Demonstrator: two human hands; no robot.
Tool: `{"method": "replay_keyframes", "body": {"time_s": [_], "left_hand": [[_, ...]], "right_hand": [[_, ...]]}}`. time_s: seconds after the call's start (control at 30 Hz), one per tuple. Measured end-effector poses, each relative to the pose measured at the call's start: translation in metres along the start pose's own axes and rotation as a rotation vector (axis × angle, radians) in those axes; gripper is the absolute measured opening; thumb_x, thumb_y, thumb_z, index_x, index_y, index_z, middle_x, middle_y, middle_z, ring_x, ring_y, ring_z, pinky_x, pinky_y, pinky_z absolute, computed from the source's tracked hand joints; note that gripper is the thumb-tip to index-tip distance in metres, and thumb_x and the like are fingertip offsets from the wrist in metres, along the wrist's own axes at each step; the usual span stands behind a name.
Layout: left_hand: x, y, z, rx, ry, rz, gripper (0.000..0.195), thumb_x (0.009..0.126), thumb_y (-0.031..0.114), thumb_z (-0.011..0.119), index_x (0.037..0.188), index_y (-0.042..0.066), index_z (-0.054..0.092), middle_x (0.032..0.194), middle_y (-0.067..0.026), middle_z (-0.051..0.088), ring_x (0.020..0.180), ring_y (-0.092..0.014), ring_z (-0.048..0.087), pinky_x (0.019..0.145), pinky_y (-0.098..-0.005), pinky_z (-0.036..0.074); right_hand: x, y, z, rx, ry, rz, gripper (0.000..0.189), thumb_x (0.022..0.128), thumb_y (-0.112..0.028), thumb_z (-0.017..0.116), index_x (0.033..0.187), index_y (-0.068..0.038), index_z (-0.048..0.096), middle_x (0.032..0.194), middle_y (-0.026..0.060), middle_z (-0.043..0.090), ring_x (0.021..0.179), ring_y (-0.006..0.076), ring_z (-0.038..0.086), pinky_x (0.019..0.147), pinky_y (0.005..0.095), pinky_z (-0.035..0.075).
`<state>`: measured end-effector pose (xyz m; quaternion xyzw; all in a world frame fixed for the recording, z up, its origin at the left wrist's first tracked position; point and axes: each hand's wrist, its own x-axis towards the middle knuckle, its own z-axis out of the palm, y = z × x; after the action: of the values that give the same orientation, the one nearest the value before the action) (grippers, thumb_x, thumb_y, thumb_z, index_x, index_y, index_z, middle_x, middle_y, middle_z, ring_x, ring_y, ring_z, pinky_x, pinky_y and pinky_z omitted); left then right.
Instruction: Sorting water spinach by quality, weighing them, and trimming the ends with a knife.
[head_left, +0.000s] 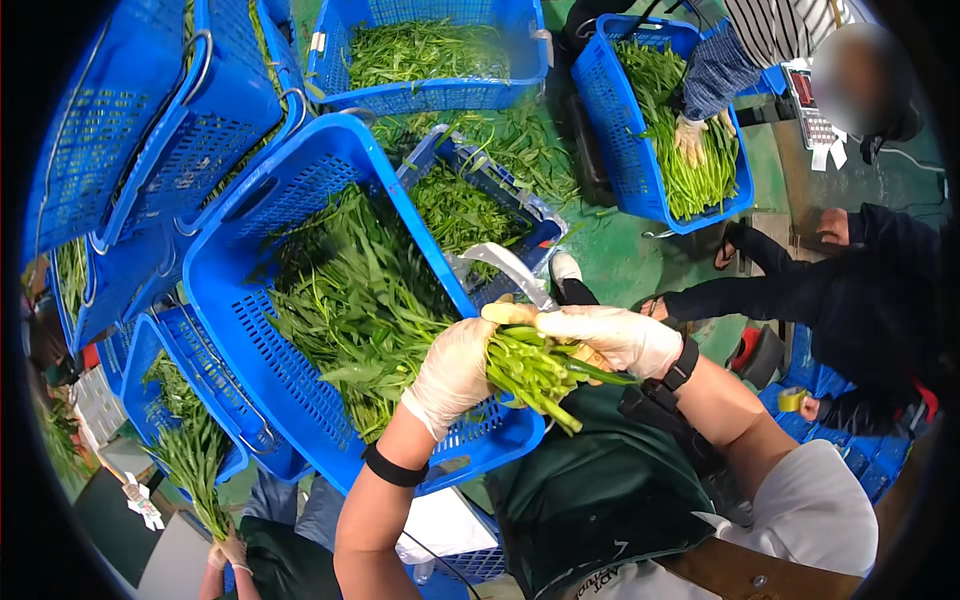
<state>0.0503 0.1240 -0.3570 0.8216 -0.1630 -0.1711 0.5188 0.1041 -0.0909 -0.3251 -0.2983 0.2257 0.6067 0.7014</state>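
My left hand (457, 367), in a pale glove, is closed around a bunch of leafy green stalks (529, 364), which look like water spinach. The cut stem ends point towards my apron, while the leaves trail into a large blue plastic basket (262, 360). In my gloved right hand (619, 337) is a knife with a curved, sickle-like blade (510, 271). Its blade rises past the fingers, away from my body, and its handle is mostly hidden. The right fingers meet the left thumb above the stems. More loose greens (360, 292) lie inside the basket.
Blue baskets (202, 112) crowd the left, and a crate of trimmings (465, 206) stands beyond mine. Cut leaves (529, 150) litter the green floor. A co-worker's gloved hand (690, 141) presses greens in another basket (630, 127). Another person's hands (229, 551) hold greens at lower left.
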Motion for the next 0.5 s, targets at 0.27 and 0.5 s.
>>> {"method": "replay_keyframes", "body": {"time_s": [0.27, 0.5], "left_hand": [[0.003, -0.005, 0.002, 0.259, 0.149, -0.372, 0.045, 0.068, 0.015, 0.08, 0.108, 0.008, 0.062, 0.087, -0.0155, 0.069, 0.085, -0.036, 0.067, 0.075, -0.043, 0.053], [0.003, -0.017, -0.02, 0.283, 0.007, -0.775, 0.047, 0.069, 0.023, 0.08, 0.109, 0.004, 0.065, 0.093, -0.0204, 0.071, 0.088, -0.037, 0.068, 0.079, -0.0424, 0.054]], "right_hand": [[-0.016, -0.029, -0.054, -0.165, -0.015, -0.022, 0.064, 0.096, -0.041, 0.062, 0.148, -0.014, 0.039, 0.121, 0.0187, 0.064, 0.089, 0.0266, 0.07, 0.071, 0.0331, 0.059], [0.023, -0.004, -0.073, -0.229, 0.652, -0.444, 0.02, 0.092, -0.025, 0.069, 0.1, -0.009, 0.061, 0.068, 0.002, 0.059, 0.052, 0.0108, 0.055, 0.047, 0.0237, 0.045]]}}
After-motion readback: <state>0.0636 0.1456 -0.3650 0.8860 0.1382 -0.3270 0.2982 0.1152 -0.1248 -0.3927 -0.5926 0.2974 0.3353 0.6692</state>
